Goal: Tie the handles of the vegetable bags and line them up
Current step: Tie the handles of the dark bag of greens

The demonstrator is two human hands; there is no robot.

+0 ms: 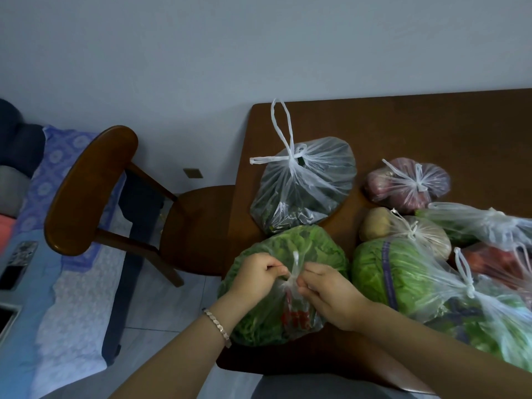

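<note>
Chair (95,191) is sitting off the left edge of the table (431,133), not involved.

My left hand (256,275) is pinching one of the handles (294,269) of the leafy-green bag (313,249), fingers curled tight on the strand. My right hand (328,295) is pinching the other strand just across the knot, fingers curled the same way. That bag is sitting at the near-left edge of the table, right under both hands. The knot is looking half formed, so I'm judging that I'm cinching it, not finished.

Just behind it, the dark-greens bag (302,188) is showing a tied knot with its loops standing up.

Going right, the cabbage bag (403,277) is lying just beside the one in hand and its handles are looking knotted. The potato bag (423,234) and the purple bag (408,185) behind it are showing knots too. At the right edge a long green bag (475,223) and a red-produce bag (495,263) are running out of frame. I can't tell whether the red one is tied.

Status: tying is looking mostly done, with this bag being the one in progress. Lining up isn't done, since the bags are lying in a loose cluster rather than a row. I'm reckoning that's the bulk of what's left.
</note>
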